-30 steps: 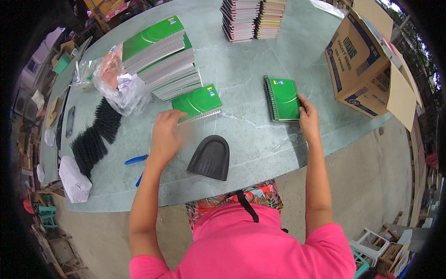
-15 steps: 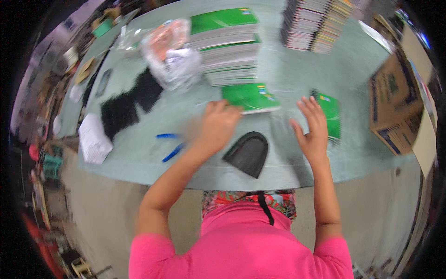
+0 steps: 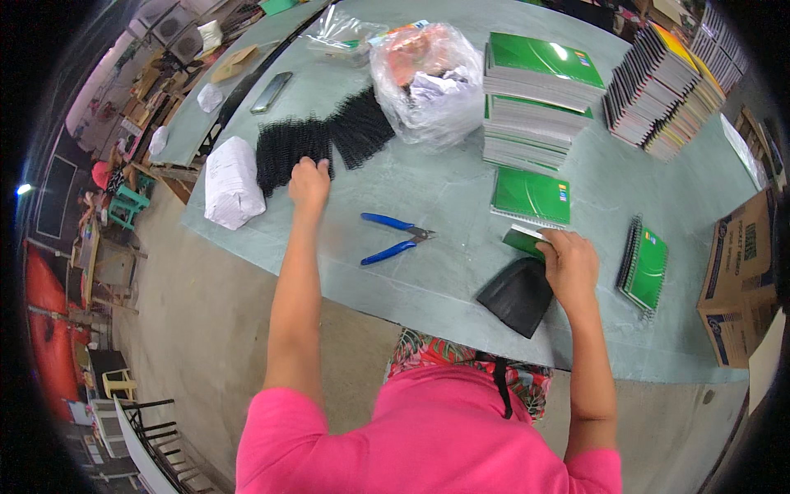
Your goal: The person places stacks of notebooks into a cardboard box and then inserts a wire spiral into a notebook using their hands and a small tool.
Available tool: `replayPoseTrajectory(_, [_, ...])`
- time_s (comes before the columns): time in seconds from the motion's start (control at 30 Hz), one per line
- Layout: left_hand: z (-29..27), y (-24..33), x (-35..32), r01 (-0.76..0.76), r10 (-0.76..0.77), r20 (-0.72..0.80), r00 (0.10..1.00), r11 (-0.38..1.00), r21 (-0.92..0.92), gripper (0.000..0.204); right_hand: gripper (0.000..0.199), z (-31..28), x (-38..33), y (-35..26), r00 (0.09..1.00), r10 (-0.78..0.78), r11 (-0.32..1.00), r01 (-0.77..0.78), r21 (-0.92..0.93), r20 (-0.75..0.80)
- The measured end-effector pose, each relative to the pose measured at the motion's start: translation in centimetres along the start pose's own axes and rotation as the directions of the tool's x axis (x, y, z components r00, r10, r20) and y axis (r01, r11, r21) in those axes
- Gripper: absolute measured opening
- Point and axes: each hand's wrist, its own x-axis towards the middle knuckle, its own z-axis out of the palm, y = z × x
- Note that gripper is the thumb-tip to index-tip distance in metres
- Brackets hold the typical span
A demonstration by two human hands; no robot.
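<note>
We record notebook stack: glossy green covers, matt paper edges. Coils: black, rough-looking; wire or plastic unclear. Cutters: smooth blue handles, metal jaws. Block: matt black. Bag: shiny, crinkled plastic.

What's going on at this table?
A person is working with both bare hands. The right hand holds a small green-covered notepad by a black wedge-shaped block. The left hand is at the near edge of some black spiral coils; whether it grips any is unclear. Blue-handled pliers lie open between the hands. A green spiral-bound notebook lies farther right.
</note>
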Motion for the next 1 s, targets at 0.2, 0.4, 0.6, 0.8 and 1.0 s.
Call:
replayPoseTrajectory(0.2, [-0.4,3.1,0.9,0.090,-0.130,0.297,0.946,0.985,0.145,0.054,0.013,0.0,-0.3,0.3,0.999,0.022,1.000,-0.023,-0.016,-0.028])
replayPoseTrajectory(0.4, [-2.0,1.0,2.7,0.097,-0.121,0.247,0.962,0.989,0.108,0.038,0.013,0.0,-0.2,0.2,0.999,-0.022,0.999,0.023,0.027,-0.023])
replayPoseTrajectory(0.6, [-3.0,-0.3,2.2,0.064,-0.069,-0.072,0.995,0.995,-0.079,0.026,0.012,0.1,0.0,0.3,1.000,0.012,1.000,-0.012,0.022,-0.008])
replayPoseTrajectory(0.8, [-2.4,-1.4,1.3,0.007,-0.006,0.004,1.000,0.927,-0.375,0.012,0.013,0.1,0.0,0.3,0.998,-0.024,1.000,0.025,0.004,-0.054])
replayPoseTrajectory(1.0, [0.3,-1.9,-0.8,-0.137,0.145,0.001,0.989,0.938,-0.317,0.015,0.013,0.2,-0.1,0.5,1.000,-0.004,1.000,0.004,0.011,-0.027])
